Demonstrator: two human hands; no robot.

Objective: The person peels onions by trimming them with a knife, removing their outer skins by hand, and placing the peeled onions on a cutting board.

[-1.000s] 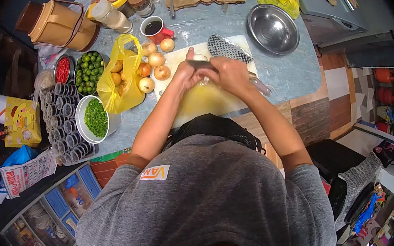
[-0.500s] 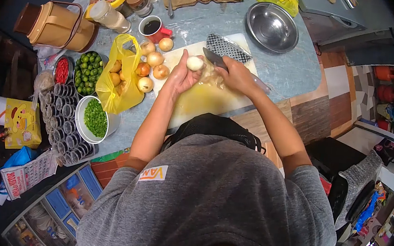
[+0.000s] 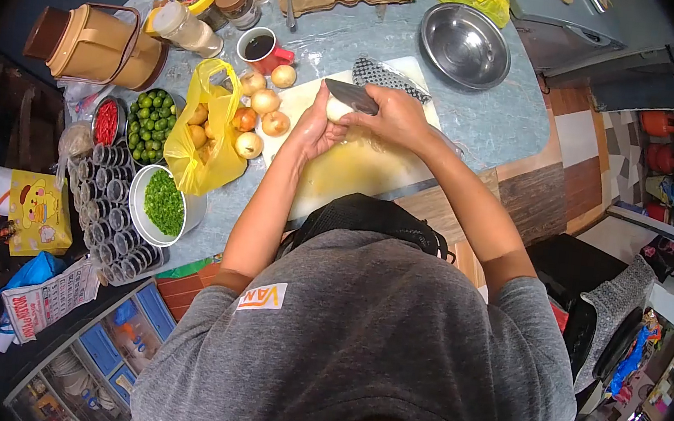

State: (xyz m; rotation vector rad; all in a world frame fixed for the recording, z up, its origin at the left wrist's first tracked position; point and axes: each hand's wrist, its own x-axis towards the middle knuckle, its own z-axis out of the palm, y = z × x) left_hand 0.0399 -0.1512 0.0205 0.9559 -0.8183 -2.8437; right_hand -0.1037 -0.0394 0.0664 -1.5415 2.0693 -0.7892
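Observation:
A pale, peeled onion (image 3: 337, 110) rests in the fingers of my left hand (image 3: 315, 132), above the cutting board (image 3: 357, 176). My right hand (image 3: 400, 118) is closed on a dark-bladed knife (image 3: 352, 96), its blade lying across the top of the onion. My right thumb reaches to the onion's side; the knife's handle is hidden in my grip. Yellowish wet patches mark the board below. Left of my left hand, several unpeeled onions (image 3: 265, 101) sit on the table beside a yellow plastic bag (image 3: 222, 167) with more onions in it.
A steel bowl (image 3: 466, 47) stands at the back right. On the left are a red mug (image 3: 269, 57) of dark liquid, a bowl of green citrus (image 3: 152, 121), a white tub of chopped greens (image 3: 164, 203) and several lidded cups (image 3: 111, 224). A patterned sleeve (image 3: 388, 76) lies on the board's far edge.
My right hand has moved left and brought the knife blade from beside the onion onto its top. My left hand still holds the onion in nearly the same place.

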